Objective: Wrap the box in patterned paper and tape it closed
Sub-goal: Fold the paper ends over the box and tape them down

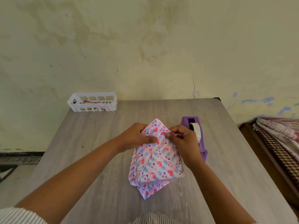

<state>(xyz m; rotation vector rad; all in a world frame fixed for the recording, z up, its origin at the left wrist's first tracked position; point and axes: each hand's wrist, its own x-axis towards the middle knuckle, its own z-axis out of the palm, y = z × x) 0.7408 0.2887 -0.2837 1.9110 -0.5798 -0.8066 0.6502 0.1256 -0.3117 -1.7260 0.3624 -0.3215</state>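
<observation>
Far left at the back, a white slotted basket (92, 102) sits on the table's (97, 159) rear corner, well apart from the action, with plenty of open grey wood between it and the work.

Moving in, the left hand (137, 137) rests on the top far-left part of the wrapped box (157, 156), thumb laid flat along the paper, fingers curved over the far edge, pinning the fold down.

The box sits mid-table, a little right of centre, already covered in heart-patterned paper (161, 168). That paper looks thin, glossy and probably slippery, quick to spring open or crease; the box beneath seems stiff enough to press against and likely light enough to slide. Best hold, I'd say, is flat pressure on top beside the seam, not a squeeze at the corners. A loose pointed flap (148, 190) juts out at the near end, untaped.

The right hand (182, 139) pinches at the seam, fingers curled; whether tape is between them I cannot tell.

Just beside it stands the purple tape dispenser (195, 135), close against the wrist, tight room there. Further right, the table edge, then folded fabric (279, 135).
</observation>
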